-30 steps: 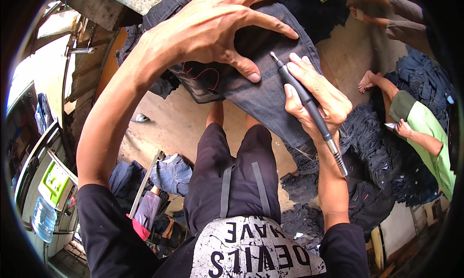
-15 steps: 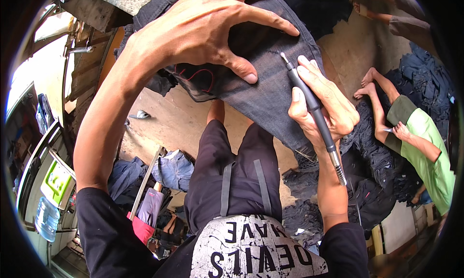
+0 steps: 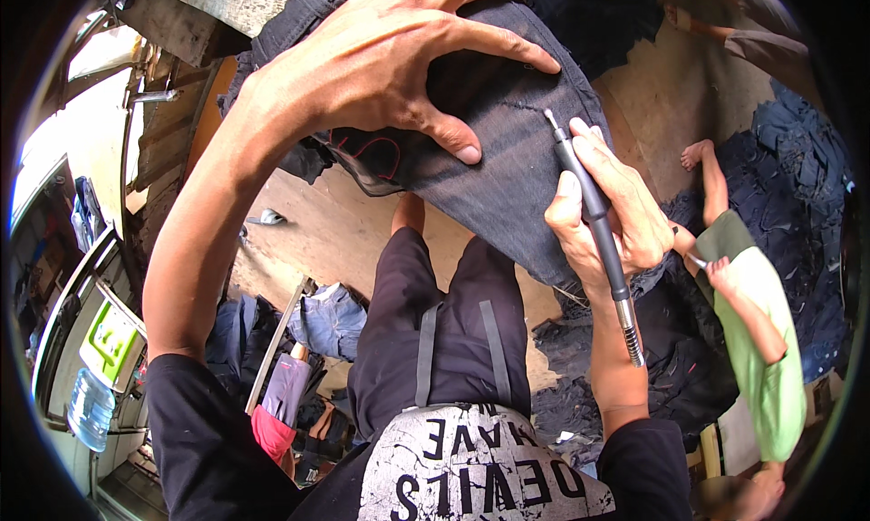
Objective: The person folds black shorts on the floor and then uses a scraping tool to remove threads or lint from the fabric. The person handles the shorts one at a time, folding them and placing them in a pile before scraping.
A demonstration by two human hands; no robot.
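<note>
Head: denim under 2 hands (right grips tool)

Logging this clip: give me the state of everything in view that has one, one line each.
left hand: open, splayed over the garment
right hand: closed around the tool
tool: held slantwise, tip close to the garment; contact unclear
garment: spread under the left hand, dark jagged line near the tool's tip
red thread: loose, curled
dark cloth: loosely heaped
blue jeans: crumpled
jug: fill level unclear
</note>
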